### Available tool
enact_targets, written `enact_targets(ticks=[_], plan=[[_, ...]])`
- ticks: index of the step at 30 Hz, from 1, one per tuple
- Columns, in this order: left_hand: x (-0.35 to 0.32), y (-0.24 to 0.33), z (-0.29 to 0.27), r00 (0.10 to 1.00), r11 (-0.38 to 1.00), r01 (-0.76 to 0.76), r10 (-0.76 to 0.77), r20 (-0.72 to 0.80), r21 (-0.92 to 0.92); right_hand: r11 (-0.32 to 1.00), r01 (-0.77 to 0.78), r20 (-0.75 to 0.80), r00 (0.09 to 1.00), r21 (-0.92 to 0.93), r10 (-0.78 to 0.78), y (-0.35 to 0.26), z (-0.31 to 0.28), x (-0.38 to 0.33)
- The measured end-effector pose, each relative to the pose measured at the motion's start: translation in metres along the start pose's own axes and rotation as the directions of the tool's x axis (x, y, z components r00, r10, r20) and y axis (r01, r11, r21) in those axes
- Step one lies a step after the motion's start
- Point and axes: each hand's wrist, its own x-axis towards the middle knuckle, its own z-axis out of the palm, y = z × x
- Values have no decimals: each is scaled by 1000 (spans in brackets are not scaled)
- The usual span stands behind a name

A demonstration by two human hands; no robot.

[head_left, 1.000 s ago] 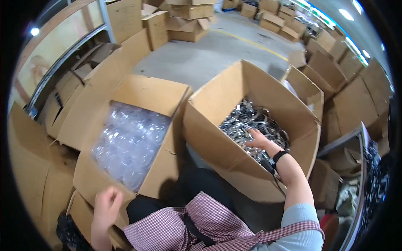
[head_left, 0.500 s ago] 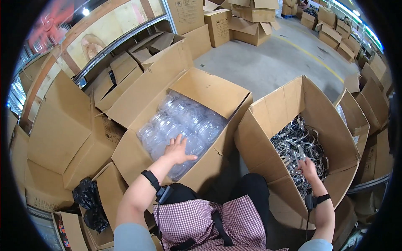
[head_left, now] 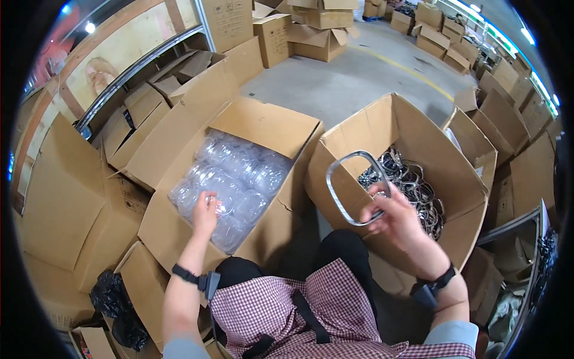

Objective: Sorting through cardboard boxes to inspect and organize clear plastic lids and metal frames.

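The step in hand looks like picking up parts for pairing: the right hand, right of centre, is closed on a grey metal loop lifted above its box, while the left hand, left of centre, curls half-closed on the clear plastic shells, no firm grip showing. Next it likely needs a sure hold on one slippery shell. The loop is thin, rounded-rectangular and shiny.

open box tops, cartons crowding sides
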Motion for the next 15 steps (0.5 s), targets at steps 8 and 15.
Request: enact_targets(ticks=[8, 15], plan=[[-112, 149, -34, 982, 839, 72, 36, 188, -539, 993, 84, 145, 985, 87, -96, 69, 57, -6], [-145, 170, -29, 931, 893, 71, 101, 351, -444, 986, 112, 206, 975, -126, -85, 82, 77, -14]])
